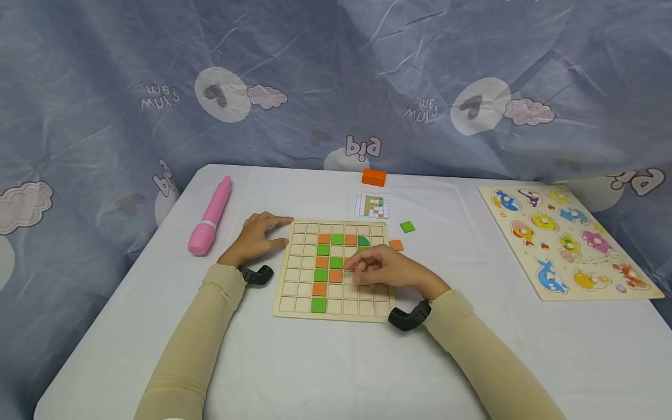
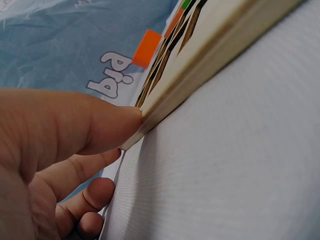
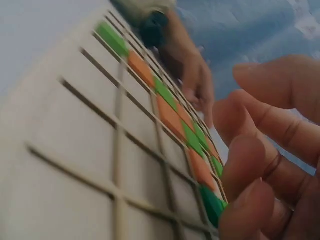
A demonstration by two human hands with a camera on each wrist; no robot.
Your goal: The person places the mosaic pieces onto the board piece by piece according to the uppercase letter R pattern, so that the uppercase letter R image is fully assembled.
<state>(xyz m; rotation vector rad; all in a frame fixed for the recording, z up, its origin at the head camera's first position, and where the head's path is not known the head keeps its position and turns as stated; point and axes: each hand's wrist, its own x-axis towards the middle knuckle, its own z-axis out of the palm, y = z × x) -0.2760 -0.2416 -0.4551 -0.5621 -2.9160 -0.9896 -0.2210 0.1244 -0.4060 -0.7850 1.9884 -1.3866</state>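
A wooden grid board (image 1: 299, 311) lies on the table with several green and orange square tiles set in its cells. A dark green quarter-round piece (image 1: 363, 240) sits near its upper right. My left hand (image 1: 255, 236) rests by the board's left side, index fingertip at the top corner and thumb (image 2: 117, 127) against the edge. Over the middle of the board is my right hand (image 1: 385, 268), fingers loosely bent, index fingertip right at an orange tile (image 1: 346, 260). In the right wrist view, the thumb and fingers (image 3: 245, 160) hold nothing; tiles lie just beyond.
Beyond the board lie a pattern card (image 1: 371, 205) and an orange block (image 1: 374, 177). A loose green tile (image 1: 407, 226) and an orange tile (image 1: 396, 245) lie to its right. A pink microphone-shaped toy (image 1: 210, 217) is at left, a sea-animal peg puzzle (image 1: 569, 242) at right.
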